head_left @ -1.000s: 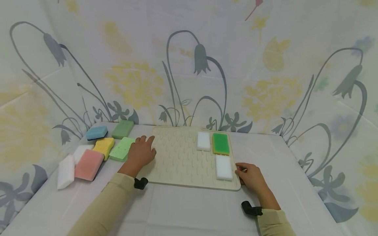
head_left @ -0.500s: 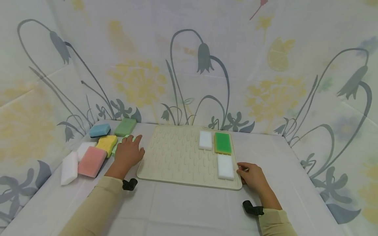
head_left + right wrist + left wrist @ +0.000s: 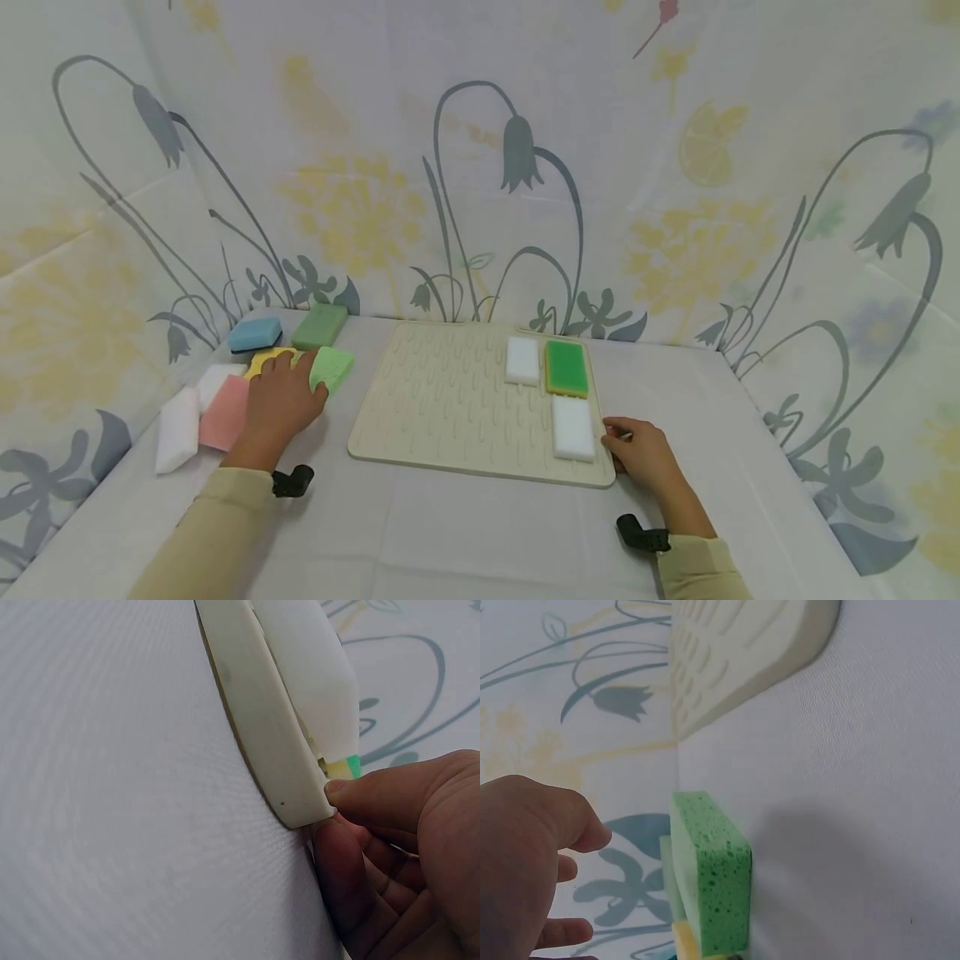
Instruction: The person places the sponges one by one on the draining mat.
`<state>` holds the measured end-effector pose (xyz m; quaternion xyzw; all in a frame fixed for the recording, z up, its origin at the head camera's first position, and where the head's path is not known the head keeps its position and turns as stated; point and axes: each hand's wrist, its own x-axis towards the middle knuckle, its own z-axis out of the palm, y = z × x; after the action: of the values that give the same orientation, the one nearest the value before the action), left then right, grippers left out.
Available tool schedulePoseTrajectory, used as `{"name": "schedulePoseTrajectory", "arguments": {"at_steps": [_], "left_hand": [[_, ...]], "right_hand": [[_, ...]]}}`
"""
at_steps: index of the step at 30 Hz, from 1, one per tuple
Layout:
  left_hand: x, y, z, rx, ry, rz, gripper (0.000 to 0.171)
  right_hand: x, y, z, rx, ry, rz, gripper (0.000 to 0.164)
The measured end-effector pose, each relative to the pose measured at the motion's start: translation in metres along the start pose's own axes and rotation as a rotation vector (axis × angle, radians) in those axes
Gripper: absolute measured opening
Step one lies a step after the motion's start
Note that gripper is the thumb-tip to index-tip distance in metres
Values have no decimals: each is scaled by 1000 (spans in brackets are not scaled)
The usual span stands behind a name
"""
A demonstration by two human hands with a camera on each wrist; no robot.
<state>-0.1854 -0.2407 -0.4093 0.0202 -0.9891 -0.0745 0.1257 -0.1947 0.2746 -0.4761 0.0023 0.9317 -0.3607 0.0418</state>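
Pinching the nubbed cream mat (image 3: 442,408) by its right edge, the right hand (image 3: 647,457) sits at lower right of the head view; the left hand (image 3: 285,402), fingers loosely spread, is at lower left near the yellow sponge (image 3: 262,362) and pitted green sponge (image 3: 334,367); a strip of white cloth (image 3: 480,533) separates these from the mat, whose right side bears two smooth white blocks (image 3: 573,428) and a green-and-yellow sponge (image 3: 566,367).
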Motion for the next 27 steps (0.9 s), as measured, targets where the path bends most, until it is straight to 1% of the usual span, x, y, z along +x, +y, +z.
{"name": "schedulePoseTrajectory", "arguments": {"at_steps": [3,7,11,14,16,19,21,27], "left_hand": [[-4,-8,-3,-14,10,-18,55],[-9,-19,-7,-34,-8,-72,56],[-13,-30,-8,-50,-13,-112,57],[-15,-39,-7,-46,-8,-134,57],[-17,-44,-7,-43,-19,-155,58],[-18,-51,-8,-36,-54,-189,60],[-18,-54,-10,-49,-78,-209,61],[-21,-57,-12,-64,-117,-241,68]], "right_hand": [[-1,0,1,0,4,2,40],[0,0,1,4,5,3,40],[1,0,1,17,7,10,40],[2,1,1,18,5,-2,40],[2,1,1,14,6,-8,40],[3,2,1,16,6,-7,40],[3,2,1,13,6,-11,40],[3,2,0,5,7,-11,40]]}}
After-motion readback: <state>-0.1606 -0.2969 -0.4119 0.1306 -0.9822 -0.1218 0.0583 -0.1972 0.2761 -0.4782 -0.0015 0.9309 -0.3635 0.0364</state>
